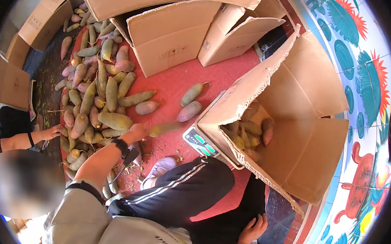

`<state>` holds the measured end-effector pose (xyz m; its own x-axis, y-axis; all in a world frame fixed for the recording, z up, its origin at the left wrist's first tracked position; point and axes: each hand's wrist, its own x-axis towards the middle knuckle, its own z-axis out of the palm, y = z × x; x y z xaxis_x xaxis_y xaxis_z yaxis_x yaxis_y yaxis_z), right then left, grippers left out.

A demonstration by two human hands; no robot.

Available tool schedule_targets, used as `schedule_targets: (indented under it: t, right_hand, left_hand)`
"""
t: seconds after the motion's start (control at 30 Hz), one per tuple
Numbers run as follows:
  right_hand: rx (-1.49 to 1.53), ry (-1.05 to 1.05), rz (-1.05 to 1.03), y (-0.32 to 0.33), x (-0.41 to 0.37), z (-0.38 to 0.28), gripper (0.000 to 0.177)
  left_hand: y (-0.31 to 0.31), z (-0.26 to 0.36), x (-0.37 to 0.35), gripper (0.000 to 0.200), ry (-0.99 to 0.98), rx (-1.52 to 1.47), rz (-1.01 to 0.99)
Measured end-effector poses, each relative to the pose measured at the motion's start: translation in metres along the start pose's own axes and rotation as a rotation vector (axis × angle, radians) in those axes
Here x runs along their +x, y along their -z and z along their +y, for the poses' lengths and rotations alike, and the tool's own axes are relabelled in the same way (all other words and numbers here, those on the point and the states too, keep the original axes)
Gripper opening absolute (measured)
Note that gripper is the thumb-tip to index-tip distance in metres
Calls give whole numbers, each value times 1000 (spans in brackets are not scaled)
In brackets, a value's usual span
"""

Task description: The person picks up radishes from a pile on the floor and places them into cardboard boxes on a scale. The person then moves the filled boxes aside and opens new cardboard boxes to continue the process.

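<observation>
My left hand (134, 134), with a watch on its wrist, is closed on the end of a green radish (166, 128), which is blurred by motion. The radish points right, toward an open cardboard box (298, 159) on a scale (198, 141) with a lit display. Inside that box lie several green radishes (250, 127) and a reddish one (267, 131). My right hand (252, 228) rests, fingers spread, on my dark trouser leg. On the red floor lie a loose green radish (192, 94) and a pinkish one (189, 111).
A large heap of green and reddish radishes (112, 94) spreads at the left. Another person's hand (50, 132) touches its edge. Open cardboard boxes (169, 37) stand at the back, others (45, 21) at the far left. A painted tile wall (362, 110) borders the right side.
</observation>
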<state>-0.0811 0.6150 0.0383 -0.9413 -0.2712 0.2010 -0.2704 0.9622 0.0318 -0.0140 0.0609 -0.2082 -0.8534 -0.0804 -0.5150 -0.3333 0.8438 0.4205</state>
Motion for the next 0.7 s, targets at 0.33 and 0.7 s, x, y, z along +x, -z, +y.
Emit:
schedule_targets:
  t: [0.33,0.7]
  right_hand:
    - [92,-81,73,4,-3,-7,23]
    - [179,-82,215,1,-5,-6,24]
  left_hand:
    - [101,78,-97,15,415,-883,251]
    - [274,233,-193,28,-503,-1161,967]
